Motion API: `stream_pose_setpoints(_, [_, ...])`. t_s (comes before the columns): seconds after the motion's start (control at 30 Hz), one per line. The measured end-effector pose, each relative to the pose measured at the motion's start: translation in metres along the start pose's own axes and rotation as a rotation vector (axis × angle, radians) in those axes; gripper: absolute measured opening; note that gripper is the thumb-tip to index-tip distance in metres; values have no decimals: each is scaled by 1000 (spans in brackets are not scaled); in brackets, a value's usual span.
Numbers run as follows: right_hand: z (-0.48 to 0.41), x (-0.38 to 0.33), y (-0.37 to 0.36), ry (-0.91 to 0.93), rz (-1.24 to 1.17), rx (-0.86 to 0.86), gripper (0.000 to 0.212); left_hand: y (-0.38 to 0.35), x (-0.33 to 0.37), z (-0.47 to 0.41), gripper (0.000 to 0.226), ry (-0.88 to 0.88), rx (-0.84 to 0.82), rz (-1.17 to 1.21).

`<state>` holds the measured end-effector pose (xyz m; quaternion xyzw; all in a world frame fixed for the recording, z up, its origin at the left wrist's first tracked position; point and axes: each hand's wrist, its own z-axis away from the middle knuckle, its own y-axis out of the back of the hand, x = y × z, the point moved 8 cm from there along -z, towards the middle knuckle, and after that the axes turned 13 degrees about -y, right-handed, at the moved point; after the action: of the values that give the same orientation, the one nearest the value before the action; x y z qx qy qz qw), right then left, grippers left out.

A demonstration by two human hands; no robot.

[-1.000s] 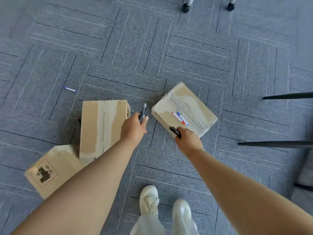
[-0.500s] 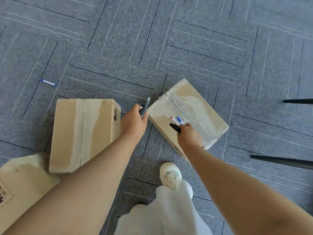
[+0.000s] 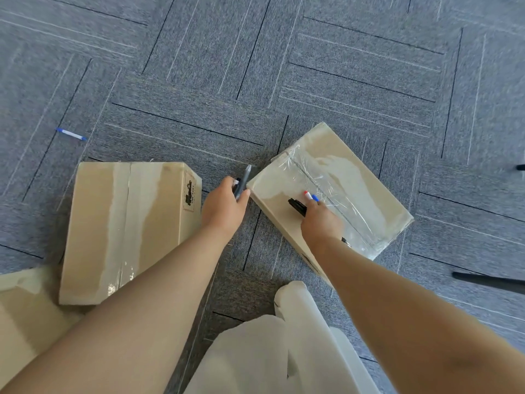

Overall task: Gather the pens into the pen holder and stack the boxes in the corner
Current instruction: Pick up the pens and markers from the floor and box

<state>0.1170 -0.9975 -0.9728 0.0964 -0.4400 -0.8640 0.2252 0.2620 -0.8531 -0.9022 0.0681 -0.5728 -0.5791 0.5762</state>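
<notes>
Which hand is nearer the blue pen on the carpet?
Left. The left hand, gripping a grey pen, is right of the blue pen; the right hand, holding a black pen, is farther right, over the taped box.

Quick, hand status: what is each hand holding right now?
Left hand: closed round a grey pen.
Right hand: closed round a black pen; also covering the red-capped pen and blue-capped pen on the taped box, grip there unclear.
</notes>
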Motion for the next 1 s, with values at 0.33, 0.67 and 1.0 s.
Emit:
stream_pose_setpoints(0.33, [-11,7,15,-24,-146,25,26,-6,6,-1,28,-34,4,-20])
stream_pose_setpoints(0.67, [6,1,23,59,-82,58,32,-16,7,-5,23,-39,-11,-31])
stream_pose_setpoints(1.0, [-22,24,17,-177,-110,-28,28,-17,3,-12,29,1,-51,-38])
